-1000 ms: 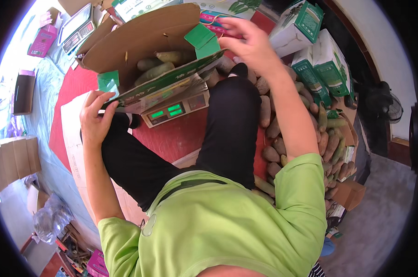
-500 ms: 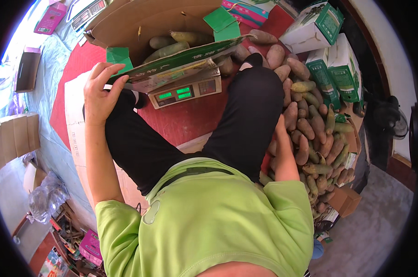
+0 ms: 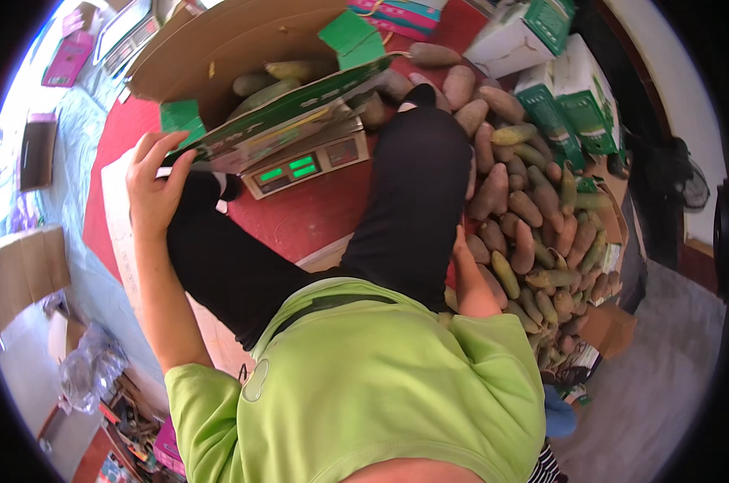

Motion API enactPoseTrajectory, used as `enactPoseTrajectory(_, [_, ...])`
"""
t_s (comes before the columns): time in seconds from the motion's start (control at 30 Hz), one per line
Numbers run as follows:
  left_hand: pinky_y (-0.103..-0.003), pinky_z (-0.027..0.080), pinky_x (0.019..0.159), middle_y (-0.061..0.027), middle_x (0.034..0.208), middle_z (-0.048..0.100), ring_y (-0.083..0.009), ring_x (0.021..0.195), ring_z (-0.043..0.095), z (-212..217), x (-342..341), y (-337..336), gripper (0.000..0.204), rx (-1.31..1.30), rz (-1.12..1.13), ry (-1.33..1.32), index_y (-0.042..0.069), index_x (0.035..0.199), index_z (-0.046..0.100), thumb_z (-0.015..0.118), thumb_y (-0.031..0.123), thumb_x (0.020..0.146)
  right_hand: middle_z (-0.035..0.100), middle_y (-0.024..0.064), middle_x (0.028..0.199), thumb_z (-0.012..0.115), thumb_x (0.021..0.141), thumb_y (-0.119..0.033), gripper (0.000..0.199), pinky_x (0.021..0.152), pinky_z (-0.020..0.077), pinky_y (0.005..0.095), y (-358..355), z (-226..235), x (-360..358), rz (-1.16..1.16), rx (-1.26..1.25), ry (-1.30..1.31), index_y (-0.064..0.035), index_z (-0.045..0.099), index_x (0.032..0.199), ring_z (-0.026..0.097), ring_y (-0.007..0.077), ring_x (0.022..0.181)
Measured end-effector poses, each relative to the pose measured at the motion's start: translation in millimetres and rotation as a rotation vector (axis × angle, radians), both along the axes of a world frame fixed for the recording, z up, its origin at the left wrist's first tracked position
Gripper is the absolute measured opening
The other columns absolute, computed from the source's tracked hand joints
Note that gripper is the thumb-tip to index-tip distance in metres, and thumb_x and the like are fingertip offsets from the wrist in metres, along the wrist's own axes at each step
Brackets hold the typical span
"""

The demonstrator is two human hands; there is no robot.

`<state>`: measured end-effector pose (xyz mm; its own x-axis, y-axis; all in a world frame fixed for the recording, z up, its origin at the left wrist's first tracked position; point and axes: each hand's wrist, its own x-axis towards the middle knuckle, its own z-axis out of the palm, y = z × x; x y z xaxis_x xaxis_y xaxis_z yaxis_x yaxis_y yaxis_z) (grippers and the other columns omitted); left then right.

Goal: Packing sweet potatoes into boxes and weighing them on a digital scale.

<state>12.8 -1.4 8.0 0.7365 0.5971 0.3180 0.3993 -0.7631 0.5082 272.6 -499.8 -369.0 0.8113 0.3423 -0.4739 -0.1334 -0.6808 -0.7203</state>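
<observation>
A large open cardboard box with green tape on its flaps rests on a digital scale with lit green displays. Inside lie several elongated greenish vegetables. My left hand is at the box's near left corner, thumb and fingers curled at the edge of its front flap. To the right of my right thigh, my right hand reaches down beside a heap of long reddish-brown and green vegetables. The thigh hides its fingers, so I cannot see what they touch.
White and green cartons stand behind the heap at the right. A black fan is by the wall. Blue sheeting and a brown carton lie at the left. Red covering spreads under the scale.
The whole view has shifted, with the box and scale now a little further left. My right hand sits lower beside the thigh. My left hand stays at the box corner.
</observation>
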Motion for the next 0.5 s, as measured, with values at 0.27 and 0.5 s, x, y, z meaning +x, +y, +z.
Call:
enactPoseTrajectory(0.27, [-0.031, 0.049, 0.074, -0.0103, 0.089, 0.061, -0.0224, 0.083, 0.062, 0, -16, 5, 0.023, -0.001, -0.004, 0.019, 0.001, 0.100, 0.066, 0.070, 0.003, 0.077, 0.066, 0.0071, 0.077, 0.068, 0.081, -0.007, 0.019, 0.059, 0.0508, 0.0297, 35, 34, -19, 0.107, -0.091, 0.124, -0.0005, 0.065, 0.098, 0.062, 0.0144, 0.067])
enactPoseTrajectory(0.5, [-0.031, 0.048, 0.074, -0.0100, 0.090, 0.063, -0.0232, 0.084, 0.062, 0, -5, 1, 0.023, -0.009, 0.022, -0.021, 0.002, 0.099, 0.066, 0.071, 0.005, 0.077, 0.066, 0.0054, 0.084, 0.068, 0.083, -0.008, 0.020, 0.061, 0.0502, 0.0287, 52, 48, 26, -0.039, 0.165, 0.225, -0.0001, 0.063, 0.101, 0.061, 0.0147, 0.070])
